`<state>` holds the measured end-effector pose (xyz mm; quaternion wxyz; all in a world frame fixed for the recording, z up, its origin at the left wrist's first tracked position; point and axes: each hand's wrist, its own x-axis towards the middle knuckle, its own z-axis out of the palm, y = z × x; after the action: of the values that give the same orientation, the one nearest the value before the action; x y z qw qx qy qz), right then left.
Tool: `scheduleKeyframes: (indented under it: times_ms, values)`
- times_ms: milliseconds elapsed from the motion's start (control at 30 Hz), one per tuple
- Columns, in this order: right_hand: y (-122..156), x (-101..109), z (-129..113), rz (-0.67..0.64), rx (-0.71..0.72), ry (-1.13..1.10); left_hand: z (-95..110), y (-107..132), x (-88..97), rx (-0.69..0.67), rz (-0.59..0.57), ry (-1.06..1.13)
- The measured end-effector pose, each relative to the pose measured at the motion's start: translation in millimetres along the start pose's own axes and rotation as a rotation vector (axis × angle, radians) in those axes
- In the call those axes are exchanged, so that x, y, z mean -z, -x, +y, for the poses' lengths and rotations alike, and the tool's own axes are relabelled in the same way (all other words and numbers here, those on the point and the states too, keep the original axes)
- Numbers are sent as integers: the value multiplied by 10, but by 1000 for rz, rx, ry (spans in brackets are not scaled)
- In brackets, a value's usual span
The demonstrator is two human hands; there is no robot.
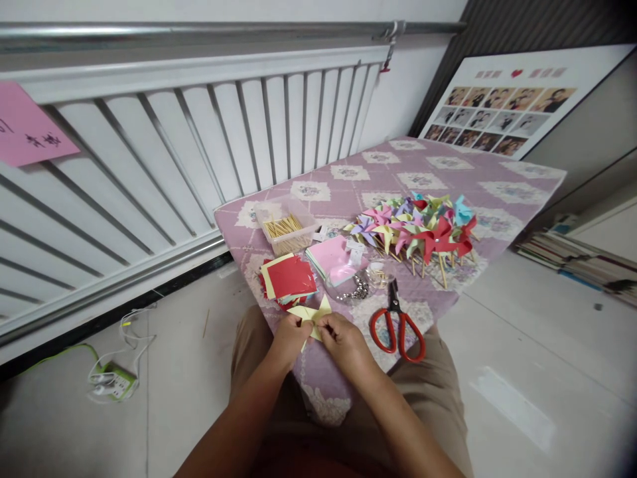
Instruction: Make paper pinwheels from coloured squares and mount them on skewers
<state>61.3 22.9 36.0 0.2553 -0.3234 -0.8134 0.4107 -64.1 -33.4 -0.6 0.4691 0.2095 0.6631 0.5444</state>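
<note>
Over the near corner of the table, a pale yellow paper pinwheel [311, 315], partly folded, is held between my two hands. My left hand [291, 338] pinches its left side, thumb on top. On the other side my right hand [343, 338] grips the paper near its middle with thumb and forefinger. The fingers hide the pinwheel's centre. Just beyond lies a stack of coloured paper squares [294, 277], red on top. To the right are scissors [395, 325] with red handles, and a clear dish of small metal pieces [359, 287].
A clear plastic box [286, 226] holds many thin wooden sticks. Pink paper sheets [331, 255] and a small round container [379, 273] lie mid-table. Many finished pinwheels [423, 226] are piled on the right. A radiator [249, 126] borders the left; a power strip [117, 382] lies on the floor.
</note>
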Motion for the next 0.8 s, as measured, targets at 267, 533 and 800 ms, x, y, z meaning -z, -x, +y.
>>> scheduleKeyframes:
  times_ms: [267, 533, 800]
  values:
    - [-47, -52, 36, -49, 84, 106, 9, 14, 21, -22, -51, 42]
    - [-55, -30, 91, -55, 66, 117, -32, -7, 36, -13, -38, -5]
    - [-49, -31, 119, -55, 51, 108, -6, 14, 42, -24, -33, -30]
